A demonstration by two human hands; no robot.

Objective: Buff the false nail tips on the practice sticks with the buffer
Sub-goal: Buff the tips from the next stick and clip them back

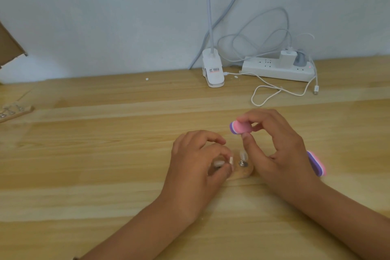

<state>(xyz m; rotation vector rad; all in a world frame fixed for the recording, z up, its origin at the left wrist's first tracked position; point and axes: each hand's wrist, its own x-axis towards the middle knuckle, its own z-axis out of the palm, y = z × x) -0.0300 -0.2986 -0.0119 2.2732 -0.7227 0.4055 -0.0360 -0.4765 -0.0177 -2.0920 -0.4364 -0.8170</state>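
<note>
Nail practice at the desk: my left hand (196, 162) pinches a pale nail tip (231, 160) on the wooden holder (245, 173) at the middle of the wooden table (105, 154). My right hand (280, 150) grips a pink-and-purple buffer (240, 127) above it, thumb under, fingers curled over the top. A clear tip (243, 156) stands just beside, over a metal stud (242, 163). Behind, against the wall (105, 17), sit a white clip lamp base (212, 72), a power strip (276, 69) and a looped cable (272, 93). A second wooden holder (16, 113) lies far left.
</note>
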